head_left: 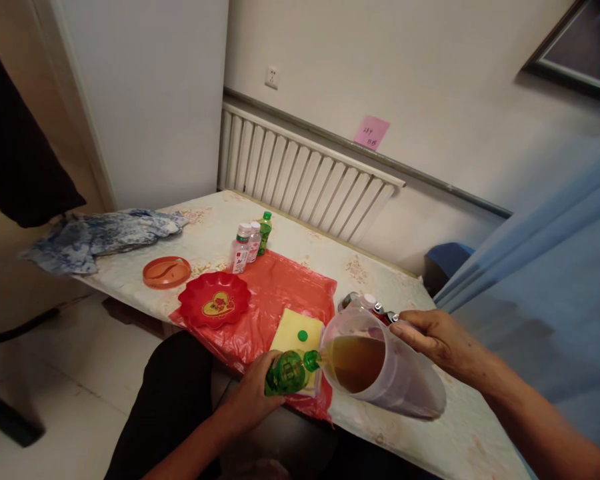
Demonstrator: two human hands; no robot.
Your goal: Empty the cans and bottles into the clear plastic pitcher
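My left hand (pixel 255 393) is wrapped round a green plastic bottle (pixel 286 373), tilted with its neck at the rim of a clear plastic pitcher (pixel 405 380). The pitcher lies tipped toward the bottle, with brown liquid (pixel 359 362) inside. My right hand (pixel 437 340) grips the pitcher from its far right side; its handle is hidden by the fingers. Below the bottle neck, a green cap (pixel 303 335) rests on a folded yellow cloth (pixel 290 325). Whether liquid is flowing between the two is hard to make out.
A red plastic sheet (pixel 290 283) covers the table's middle, with a red scalloped plate (pixel 190 300) on its left part. Behind stand white-capped bottles (pixel 241 250) and another green bottle (pixel 265 233). An orange lid (pixel 153 275) lies left. Several cans (pixel 379 309) stand behind the pitcher.
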